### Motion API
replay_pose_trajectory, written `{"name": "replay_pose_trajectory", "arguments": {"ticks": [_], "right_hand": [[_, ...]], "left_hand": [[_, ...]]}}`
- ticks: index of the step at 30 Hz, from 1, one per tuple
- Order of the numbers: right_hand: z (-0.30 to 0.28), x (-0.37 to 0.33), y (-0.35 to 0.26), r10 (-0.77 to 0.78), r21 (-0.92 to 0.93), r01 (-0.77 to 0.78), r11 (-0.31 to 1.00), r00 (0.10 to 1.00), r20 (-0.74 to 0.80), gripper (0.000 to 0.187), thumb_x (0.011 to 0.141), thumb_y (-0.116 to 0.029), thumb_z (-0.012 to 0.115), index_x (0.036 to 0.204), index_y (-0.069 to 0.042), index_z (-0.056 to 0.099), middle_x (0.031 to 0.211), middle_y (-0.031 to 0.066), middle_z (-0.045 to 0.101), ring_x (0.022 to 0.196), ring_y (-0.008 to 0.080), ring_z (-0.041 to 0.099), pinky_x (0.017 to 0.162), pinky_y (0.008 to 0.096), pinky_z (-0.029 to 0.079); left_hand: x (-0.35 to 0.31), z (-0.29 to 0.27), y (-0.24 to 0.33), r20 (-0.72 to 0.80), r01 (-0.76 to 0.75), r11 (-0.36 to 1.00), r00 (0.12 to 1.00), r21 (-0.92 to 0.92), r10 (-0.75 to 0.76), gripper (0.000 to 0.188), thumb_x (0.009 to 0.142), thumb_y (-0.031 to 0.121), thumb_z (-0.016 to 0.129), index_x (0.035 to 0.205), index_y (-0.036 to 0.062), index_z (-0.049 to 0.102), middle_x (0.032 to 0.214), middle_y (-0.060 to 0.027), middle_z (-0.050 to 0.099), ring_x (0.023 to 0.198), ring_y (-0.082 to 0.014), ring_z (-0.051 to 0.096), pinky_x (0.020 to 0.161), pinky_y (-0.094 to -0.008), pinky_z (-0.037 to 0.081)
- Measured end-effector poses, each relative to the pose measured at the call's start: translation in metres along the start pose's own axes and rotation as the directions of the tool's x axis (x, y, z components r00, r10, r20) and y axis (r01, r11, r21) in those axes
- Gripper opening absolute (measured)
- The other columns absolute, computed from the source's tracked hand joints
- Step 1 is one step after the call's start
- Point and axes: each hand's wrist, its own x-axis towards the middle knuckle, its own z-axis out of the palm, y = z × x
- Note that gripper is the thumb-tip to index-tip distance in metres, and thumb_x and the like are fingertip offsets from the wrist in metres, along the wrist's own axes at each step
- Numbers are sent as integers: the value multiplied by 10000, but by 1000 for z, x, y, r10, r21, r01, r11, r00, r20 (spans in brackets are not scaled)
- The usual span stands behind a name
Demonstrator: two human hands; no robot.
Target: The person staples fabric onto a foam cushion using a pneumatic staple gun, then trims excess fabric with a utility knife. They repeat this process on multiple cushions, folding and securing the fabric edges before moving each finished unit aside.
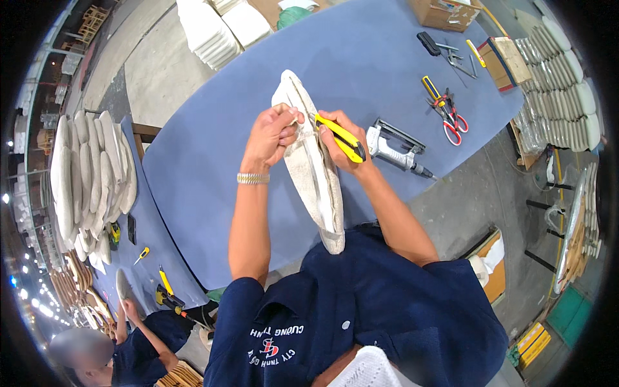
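A long beige upholstered pad point(308, 177) stands on edge in front of me, its near end close to my shirt and its far end over the blue table point(213, 129). A pale strip runs along its upward side. My left hand point(274, 134) pinches fabric at the pad's edge, near its upper part. Wrapped around a yellow utility knife point(342, 138) is my right hand point(348, 145); the knife's tip meets the pad just beside my left fingers. The blade itself is hard to make out. Right of that hand lies a silver staple gun point(393, 148).
Red-handled cutters point(453, 126), a yellow-and-black tool point(431, 88) and pliers point(456, 61) lie at the right. Cardboard boxes point(445, 14) sit on the far edge. Beige pads point(90, 168) are stacked at left, where a co-worker point(138, 342) handles another pad.
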Motion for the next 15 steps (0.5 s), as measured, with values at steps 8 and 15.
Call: {"name": "replay_pose_trajectory", "arguments": {"ticks": [8, 15], "right_hand": [[3, -24, -3, -1, 12, 3, 1000, 993, -121, 248, 978, -148, 644, 1213, -70, 666, 898, 120, 741, 747, 203, 719, 690, 324, 551], [3, -28, 12, -14, 107, 25, 994, 994, -105, 243, 1006, -87, 621, 1231, 3, 641, 814, 22, 679, 675, 58, 598, 627, 240, 504]], "left_hand": [[-13, -28, 16, -288, -86, 459, 674, 884, 681, 296, 1025, 261, 650, 1018, -25, 723, 934, -88, 722, 812, -135, 654, 723, -303, 512], [-25, 37, -39, -294, 249, 163, 876, 955, 383, 612, 983, 581, 585, 722, 41, 710, 678, -167, 693, 676, -344, 696, 636, -439, 532]]}}
